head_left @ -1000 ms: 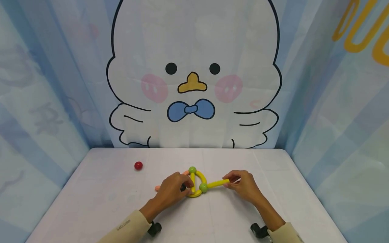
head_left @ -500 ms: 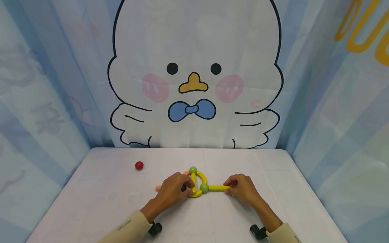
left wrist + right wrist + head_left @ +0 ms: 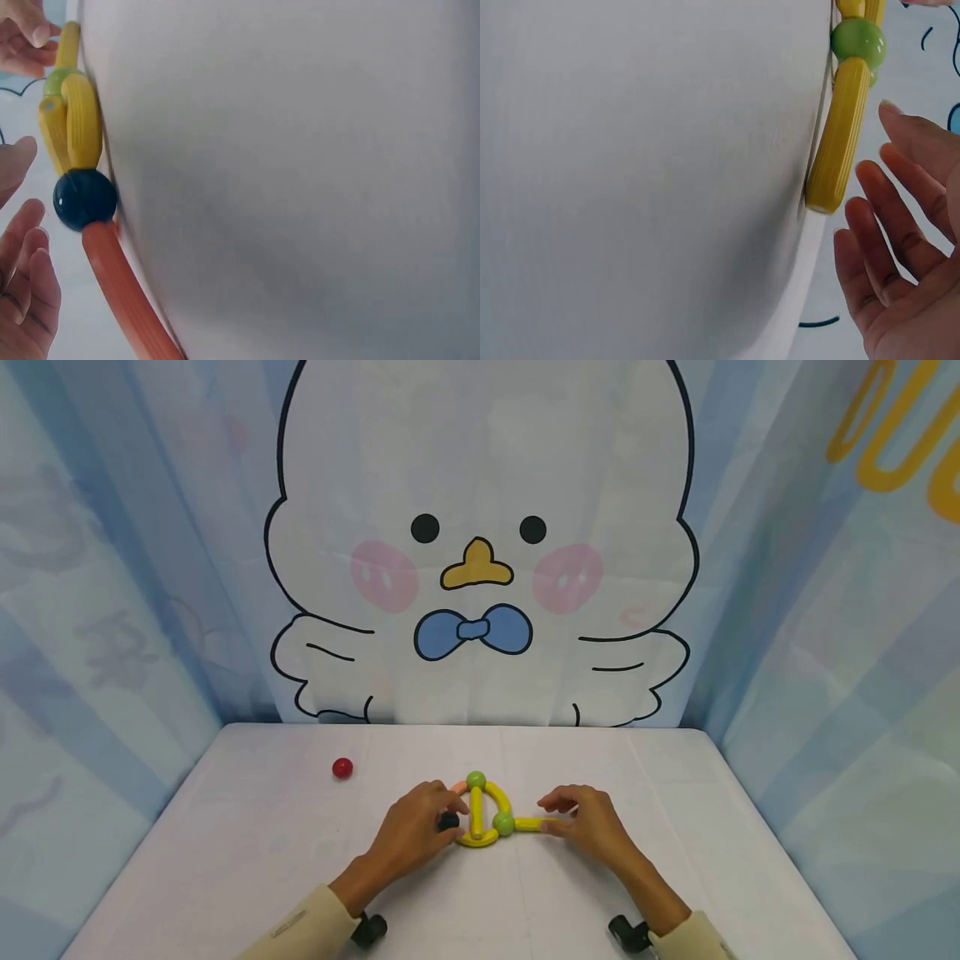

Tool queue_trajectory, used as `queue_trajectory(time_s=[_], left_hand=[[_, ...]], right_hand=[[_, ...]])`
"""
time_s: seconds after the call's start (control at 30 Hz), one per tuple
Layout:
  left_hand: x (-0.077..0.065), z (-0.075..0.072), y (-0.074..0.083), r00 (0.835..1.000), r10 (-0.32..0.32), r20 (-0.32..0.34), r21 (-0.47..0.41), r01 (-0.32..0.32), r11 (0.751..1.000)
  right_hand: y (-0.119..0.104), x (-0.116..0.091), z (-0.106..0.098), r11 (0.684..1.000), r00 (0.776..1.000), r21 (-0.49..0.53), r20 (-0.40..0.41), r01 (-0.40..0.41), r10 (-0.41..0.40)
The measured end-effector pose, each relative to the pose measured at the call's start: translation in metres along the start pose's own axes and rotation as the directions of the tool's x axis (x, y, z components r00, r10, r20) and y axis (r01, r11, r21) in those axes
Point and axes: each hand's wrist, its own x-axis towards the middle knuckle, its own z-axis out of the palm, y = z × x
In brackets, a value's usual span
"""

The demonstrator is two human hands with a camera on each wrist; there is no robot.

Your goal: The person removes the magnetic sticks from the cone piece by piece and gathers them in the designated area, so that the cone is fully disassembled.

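Mid-table lies a toy of ribbed rods joined by balls. Its curved and straight yellow rods meet at two green balls (image 3: 476, 780) (image 3: 503, 823). One yellow rod (image 3: 840, 135) sticks out to the right. In the left wrist view, a dark blue ball (image 3: 84, 199) links yellow pieces to an orange rod (image 3: 127, 292). My left hand (image 3: 411, 828) hovers beside the dark ball, thumb and fingers spread apart around nothing. My right hand (image 3: 592, 828) is at the outer end of the projecting rod, its fingers loose and apart from it in the right wrist view.
A red ball (image 3: 342, 768) rests on the white table (image 3: 225, 827) at the back left. Behind the table hangs a curtain (image 3: 480, 460) with a cartoon bird. Dark wrist-worn devices (image 3: 369, 932) show below both forearms.
The right hand brings the yellow rod down level, then loosens its fingers from it. The left hand lets go of the toy and draws slightly left.
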Motion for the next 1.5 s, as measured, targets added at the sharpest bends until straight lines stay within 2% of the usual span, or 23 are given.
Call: queue_trajectory(time_s=[0.23,0.4,0.63,0.9,1.1,1.37,1.5], left_hand=[[-0.005,-0.014,-0.014,0.995,-0.092,-0.026,0.009,0.092,0.996],[-0.01,-0.022,-0.026,0.992,-0.119,-0.03,0.033,0.12,0.992],[-0.014,-0.027,-0.039,0.983,-0.18,0.023,0.074,0.178,0.981],[-0.015,-0.028,-0.045,0.982,-0.181,0.054,0.076,0.177,0.981],[-0.015,-0.027,-0.048,0.98,-0.18,0.085,0.065,0.175,0.982],[-0.016,-0.025,-0.05,0.988,-0.103,0.114,0.071,0.095,0.993],[-0.016,-0.027,-0.049,0.988,-0.089,0.123,0.075,0.08,0.994]], right_hand=[[-0.012,0.002,0.009,0.999,0.999,0.022,-0.002,0.039,-0.039],[-0.025,0.005,0.016,0.994,0.996,0.065,-0.005,0.093,-0.093],[-0.047,0.007,0.03,0.981,0.988,0.129,0.03,0.149,-0.154],[-0.066,0.013,0.051,0.958,0.969,0.19,0.083,0.215,-0.234],[-0.076,0.02,0.066,0.943,0.948,0.182,0.107,0.278,-0.3],[-0.082,0.024,0.081,0.937,0.928,0.109,0.137,0.333,-0.346],[-0.084,0.025,0.084,0.928,0.916,0.102,0.156,0.358,-0.371]])
